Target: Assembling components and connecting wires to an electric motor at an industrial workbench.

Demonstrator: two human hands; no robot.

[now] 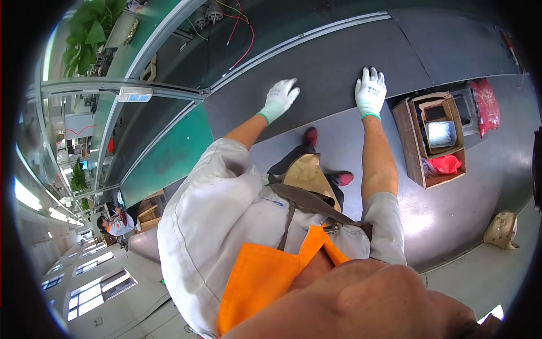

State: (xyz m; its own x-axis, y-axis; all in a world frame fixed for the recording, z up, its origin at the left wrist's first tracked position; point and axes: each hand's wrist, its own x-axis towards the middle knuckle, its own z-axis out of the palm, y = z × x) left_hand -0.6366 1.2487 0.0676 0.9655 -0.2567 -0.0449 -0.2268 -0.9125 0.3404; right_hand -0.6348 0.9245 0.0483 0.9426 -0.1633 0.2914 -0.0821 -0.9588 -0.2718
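Note:
Both my hands wear white gloves with pale green cuffs. My left hand (280,100) is at the near edge of a dark grey worktop (327,62), its fingers apart and a little bent, holding nothing. Farther right, my right hand (371,94) lies over the same worktop with its fingers stretched out and nothing in them. Whether either palm presses on the surface I cannot tell. A red wire (249,48) hangs beyond my left hand, past a metal rail (305,38).
Right of my right arm stands an open cardboard box (416,148) holding a red bag and other items. Beside it is a red plastic package (484,107). A metal frame (169,34) and green mat (169,152) are at the left. Another person (120,226) works farther off.

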